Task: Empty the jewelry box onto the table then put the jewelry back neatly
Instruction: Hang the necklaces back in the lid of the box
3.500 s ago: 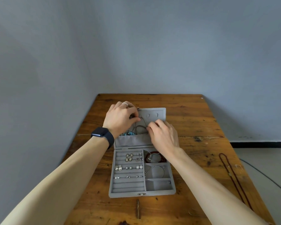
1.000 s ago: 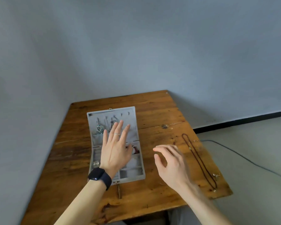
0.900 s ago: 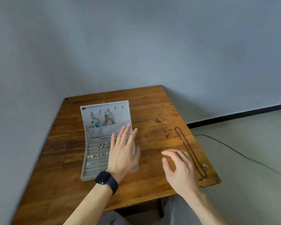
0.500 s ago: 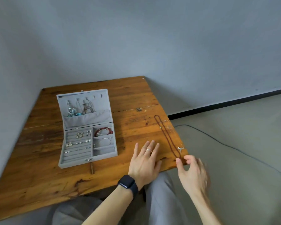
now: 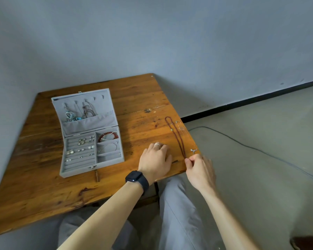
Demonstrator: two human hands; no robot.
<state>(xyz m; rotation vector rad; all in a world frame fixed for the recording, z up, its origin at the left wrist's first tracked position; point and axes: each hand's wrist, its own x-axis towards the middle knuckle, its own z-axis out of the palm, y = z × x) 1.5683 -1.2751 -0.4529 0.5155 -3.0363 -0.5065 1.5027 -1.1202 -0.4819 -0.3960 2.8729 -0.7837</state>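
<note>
1. Step in hand, as I judge it: picking up the necklace (image 5: 175,134) from the worktop (image 5: 143,105) to return it to the jewelry box (image 5: 90,134). The box is already full of earrings, bracelets and hung chains, so this looks like the last loose piece.
2. The right hand (image 5: 200,170) is closed in a pinch. Thumb and forefinger grip the near end of the necklace at the worktop's front corner. The rest of the cord lies flat, running straight away from the fingertips.
3. The left hand (image 5: 156,161) rests on the worktop just left of the right hand, beside the cord but not touching it. Its fingers are loosely bent and I see nothing held.
4. The jewelry box sits open, well to the left of both hands, its lid laid back.
5. A small silver piece (image 5: 193,150) lies just beyond the right hand's fingertips, near the edge.
6. Next move calls for lifting the cord clear without dragging that silver piece off, then carrying it leftward to the lid's hooks.
</note>
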